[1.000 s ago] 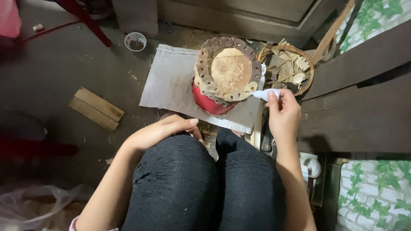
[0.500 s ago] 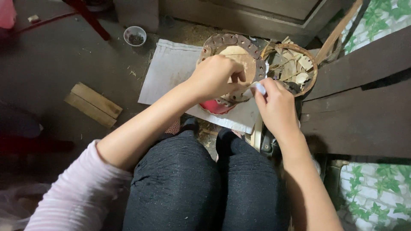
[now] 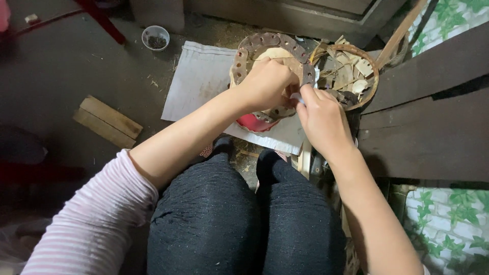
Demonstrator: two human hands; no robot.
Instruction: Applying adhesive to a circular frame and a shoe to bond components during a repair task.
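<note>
A: See the brown ring with holes? Sits on a red stand, up at twelve o'clock from the knees.

B: Yes. Left hand lies right on top of it, fingers curled down onto the ring's near rim. Covers a big part of the tan middle.

A: And the right hand?

B: At three o'clock from the left hand, touching it. Fingertips pinched shut on a small pale strip, right at the ring's edge, at about four o'clock on the ring.

A: So both hands close together?

B: Very close, meeting at the near right side of the ring. Cannot tell whether the left hand grips the ring or only presses on it.

A: Anything under the ring?

B: A grey cloth spread on the dark floor, reaching out to nine o'clock.

A: And next to it?

B: A round basket full of dry scraps, at three o'clock from the ring, just beside it. A small white cup at ten o'clock, well apart. A flat wood block at eight o'clock, well apart too.
</note>
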